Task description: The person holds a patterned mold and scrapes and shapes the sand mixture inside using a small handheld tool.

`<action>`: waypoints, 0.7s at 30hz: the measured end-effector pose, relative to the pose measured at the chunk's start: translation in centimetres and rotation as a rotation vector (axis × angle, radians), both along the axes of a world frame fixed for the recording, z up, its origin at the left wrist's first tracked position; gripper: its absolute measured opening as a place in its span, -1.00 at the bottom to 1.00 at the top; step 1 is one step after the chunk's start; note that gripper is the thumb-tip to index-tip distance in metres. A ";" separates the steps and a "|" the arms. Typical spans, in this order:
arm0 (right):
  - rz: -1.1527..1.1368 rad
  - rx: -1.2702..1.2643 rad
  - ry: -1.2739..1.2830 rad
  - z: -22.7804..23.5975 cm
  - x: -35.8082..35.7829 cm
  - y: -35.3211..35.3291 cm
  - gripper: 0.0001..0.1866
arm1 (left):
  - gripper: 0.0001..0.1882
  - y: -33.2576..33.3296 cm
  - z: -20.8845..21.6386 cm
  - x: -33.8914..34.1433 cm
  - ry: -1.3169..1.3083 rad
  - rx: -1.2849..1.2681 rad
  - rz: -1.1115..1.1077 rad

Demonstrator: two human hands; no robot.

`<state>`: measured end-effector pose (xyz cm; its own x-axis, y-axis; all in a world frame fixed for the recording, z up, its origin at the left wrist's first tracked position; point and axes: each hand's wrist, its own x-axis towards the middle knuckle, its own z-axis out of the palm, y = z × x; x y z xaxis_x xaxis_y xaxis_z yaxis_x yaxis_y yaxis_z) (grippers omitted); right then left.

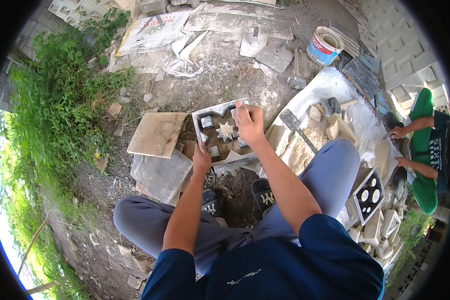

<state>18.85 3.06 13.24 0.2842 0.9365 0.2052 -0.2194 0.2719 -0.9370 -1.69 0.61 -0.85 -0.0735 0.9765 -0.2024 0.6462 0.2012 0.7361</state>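
A square block mould with a pale rim sits on the ground in front of my feet. Inside it are a star-shaped piece in the middle and several small square pieces around it. My left hand is closed on the near left part of the rim, thumb uppermost. Across from it, my right hand is closed at the far right corner of the mould, its fingertips against the rim. That hand and forearm cover part of the mould's right side.
Left of the mould lie a wooden board and a grey slab. At right, a small shovel rests by a sand pile on white sheeting. Farther off are a bucket and a trowel. Another person works at far right.
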 end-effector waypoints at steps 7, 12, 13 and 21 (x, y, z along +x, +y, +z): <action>0.010 0.001 -0.206 -0.2 -1.1 -0.4 -0.44 | -0.36 0.1 -0.1 -0.5 0.008 -0.022 -0.005; 0.042 0.045 -0.114 1.5 -1.1 -0.6 -0.42 | -0.33 0.1 0.0 -0.9 -0.018 -0.085 -0.006; -0.039 -0.038 -0.226 -0.5 -0.5 -0.8 -0.40 | -0.34 0.3 0.3 0.1 -0.014 -0.095 -0.041; 0.024 -0.025 -0.173 0.2 -0.5 -1.0 -0.40 | -0.41 0.0 0.0 -0.6 -0.046 -0.061 -0.043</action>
<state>18.32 2.05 13.47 0.2245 0.9479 0.2261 -0.0606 0.2451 -0.9676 -2.26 0.65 -0.89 -0.0210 0.9645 -0.2634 0.6208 0.2191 0.7528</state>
